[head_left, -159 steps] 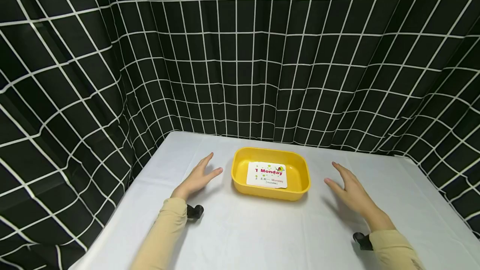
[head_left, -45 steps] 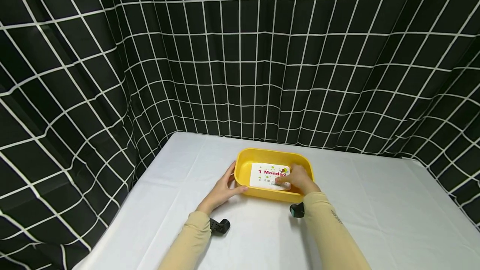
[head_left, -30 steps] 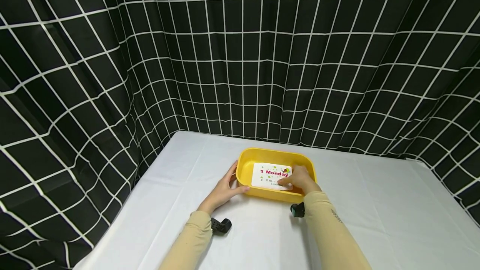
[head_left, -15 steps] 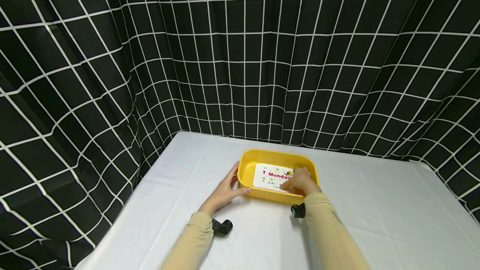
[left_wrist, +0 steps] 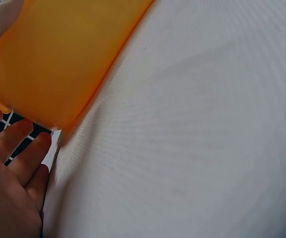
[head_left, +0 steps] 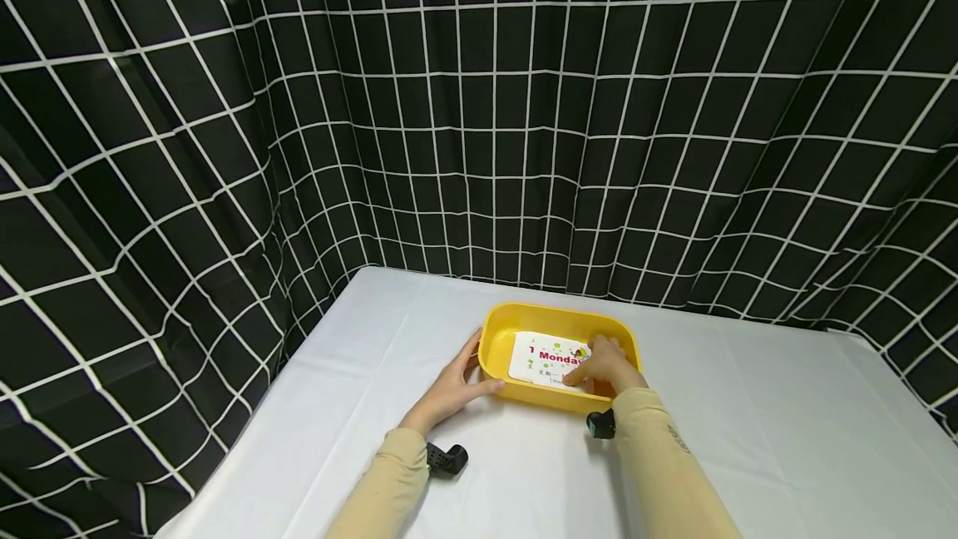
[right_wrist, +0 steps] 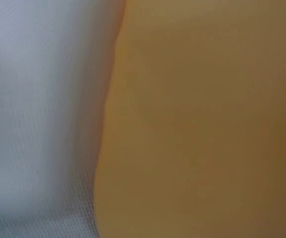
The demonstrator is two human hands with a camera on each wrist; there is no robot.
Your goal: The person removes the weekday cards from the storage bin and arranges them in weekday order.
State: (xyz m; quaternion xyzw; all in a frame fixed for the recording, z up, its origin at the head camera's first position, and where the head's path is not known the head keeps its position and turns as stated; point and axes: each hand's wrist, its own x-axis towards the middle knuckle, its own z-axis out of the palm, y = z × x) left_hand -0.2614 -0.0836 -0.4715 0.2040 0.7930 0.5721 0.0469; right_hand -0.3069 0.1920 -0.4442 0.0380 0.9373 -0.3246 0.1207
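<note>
A yellow plastic box (head_left: 550,398) with rounded corners stands on the table in the head view. Inside lies a white card (head_left: 533,366) printed "Monday" in red, slightly askew. My left hand (head_left: 447,393) grips the box's left end, thumb at the near wall and fingers around the far side. In the left wrist view, those curled fingers (left_wrist: 28,153) meet the end of the box (left_wrist: 68,54). My right hand (head_left: 609,364) reaches into the box, pinching the card's right part with the thumb on its face; the other fingertips are partly hidden. The near wall (right_wrist: 197,119) fills most of the right wrist view.
A white cloth (head_left: 524,472) covers the table. Black curtains (head_left: 464,106) with a white grid hang behind it and at both sides. Each wrist wears a black camera mount, such as the left mount (head_left: 447,460).
Both hands came in from the box's sides; the left took its end, the right reached in to the card. Over the last second the card has turned slightly, its right side towards me.
</note>
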